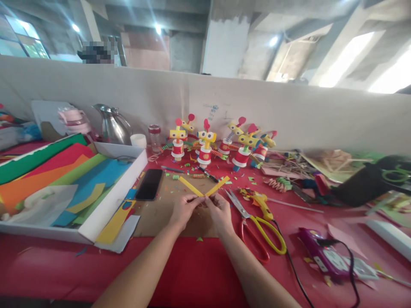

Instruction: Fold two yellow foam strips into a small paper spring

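While my left hand (pixel 183 210) pinches the near end of one yellow paper strip (pixel 190 186) between thumb and fingers, my right hand (pixel 220 210) grips a second length (pixel 217 185) the same way. My fingertips nearly meet, and the yellow paper spreads away in a V; I cannot tell whether the two lengths are joined. Both hands are above a brown cardboard mat (pixel 153 220), with a black smartphone (pixel 149 185) on its left part. Just right of me lie scissors (pixel 245 214) and a yellow glue gun (pixel 263 205). Beyond stand yellow-headed figures (pixel 204 156); left, a white box (pixel 117 194) holds coloured sheets (pixel 88 182).
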A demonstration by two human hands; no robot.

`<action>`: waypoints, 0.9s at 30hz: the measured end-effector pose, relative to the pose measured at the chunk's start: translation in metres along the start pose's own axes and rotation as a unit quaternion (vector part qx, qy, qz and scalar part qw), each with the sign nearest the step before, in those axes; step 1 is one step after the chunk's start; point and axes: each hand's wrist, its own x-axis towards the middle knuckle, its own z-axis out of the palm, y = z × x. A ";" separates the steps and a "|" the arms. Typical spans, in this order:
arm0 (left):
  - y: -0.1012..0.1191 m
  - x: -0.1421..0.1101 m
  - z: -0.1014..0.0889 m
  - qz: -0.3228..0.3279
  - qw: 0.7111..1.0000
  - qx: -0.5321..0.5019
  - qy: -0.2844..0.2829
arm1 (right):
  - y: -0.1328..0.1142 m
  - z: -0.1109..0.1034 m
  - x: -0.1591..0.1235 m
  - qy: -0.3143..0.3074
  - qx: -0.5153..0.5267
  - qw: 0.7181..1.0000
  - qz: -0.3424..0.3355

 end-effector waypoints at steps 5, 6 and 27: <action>0.000 0.002 -0.002 -0.006 0.999 -0.035 -0.001 | -0.005 0.005 -0.003 -0.028 0.118 0.992 0.045; 0.000 0.003 -0.002 -0.012 0.999 -0.047 -0.004 | -0.006 0.006 -0.003 -0.024 0.124 0.991 0.043; -0.007 0.007 -0.007 -0.001 0.990 -0.141 -0.012 | -0.003 0.012 -0.002 -0.063 0.118 0.991 0.003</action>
